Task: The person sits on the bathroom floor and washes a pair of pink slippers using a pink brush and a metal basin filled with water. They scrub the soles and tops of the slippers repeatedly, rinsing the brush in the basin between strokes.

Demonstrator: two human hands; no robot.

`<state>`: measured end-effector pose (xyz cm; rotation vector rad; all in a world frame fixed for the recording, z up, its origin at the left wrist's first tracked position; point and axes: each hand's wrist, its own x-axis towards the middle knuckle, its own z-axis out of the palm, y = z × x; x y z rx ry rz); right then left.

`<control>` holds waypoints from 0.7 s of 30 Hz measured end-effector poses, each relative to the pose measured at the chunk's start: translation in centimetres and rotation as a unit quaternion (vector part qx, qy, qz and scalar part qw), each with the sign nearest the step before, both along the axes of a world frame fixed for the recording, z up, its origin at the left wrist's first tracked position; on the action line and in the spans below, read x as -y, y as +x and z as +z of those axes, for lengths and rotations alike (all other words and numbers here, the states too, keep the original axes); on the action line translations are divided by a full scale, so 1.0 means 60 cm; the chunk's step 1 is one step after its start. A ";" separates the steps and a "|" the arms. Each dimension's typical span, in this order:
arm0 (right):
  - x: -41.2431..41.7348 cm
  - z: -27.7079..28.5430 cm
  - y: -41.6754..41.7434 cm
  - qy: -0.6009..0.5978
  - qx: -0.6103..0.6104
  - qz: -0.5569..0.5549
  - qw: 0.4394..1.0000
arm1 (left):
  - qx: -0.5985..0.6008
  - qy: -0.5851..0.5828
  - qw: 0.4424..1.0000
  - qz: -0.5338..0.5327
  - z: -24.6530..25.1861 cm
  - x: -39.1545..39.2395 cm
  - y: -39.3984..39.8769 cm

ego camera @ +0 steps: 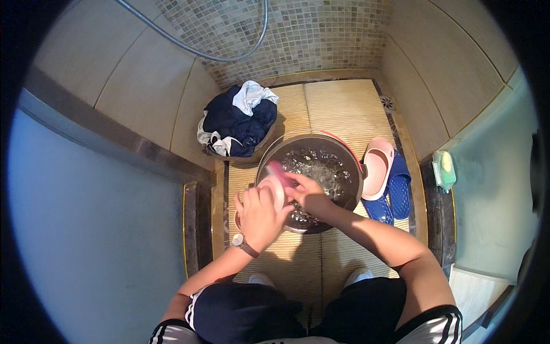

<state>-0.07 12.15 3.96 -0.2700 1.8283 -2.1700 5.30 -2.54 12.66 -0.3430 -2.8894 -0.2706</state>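
A dark bucket (343,206) of rippling water stands on the ribbed floor, its wire handle with a red grip lying along the rim. Over its left side my left hand (260,215) holds a pale pink clog-like slipper (275,189), its wrist wearing a watch. My right hand (307,193) grips a bright pink brush-like object (278,171), blurred, against or close to the slipper. Beside the bucket on the right lies another pale pink slipper (376,174), partly on a pair of blue slippers (400,189).
A tub heaped with dark and white clothes (240,122) stands behind the bucket at left. A metal shower hose (193,50) hangs by the tiled back wall. At right are a floor drain (387,102) and a soap bar with a green item (445,171) on a ledge.
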 end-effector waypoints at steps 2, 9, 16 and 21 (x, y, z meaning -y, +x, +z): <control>-0.021 0.021 0.009 0.451 -0.123 -0.040 0.883 | 0.000 0.067 0.997 0.030 -0.029 0.010 0.004; -0.050 0.009 0.033 0.230 -0.164 -0.088 0.955 | -0.054 0.065 0.996 -0.040 -0.072 0.021 0.018; -0.057 0.094 0.069 0.403 -0.134 0.006 0.905 | -0.024 0.078 0.995 -0.054 -0.069 0.001 0.000; -0.043 0.095 0.087 0.429 -0.232 -0.002 0.873 | -0.019 0.107 0.992 -0.066 -0.076 0.026 0.008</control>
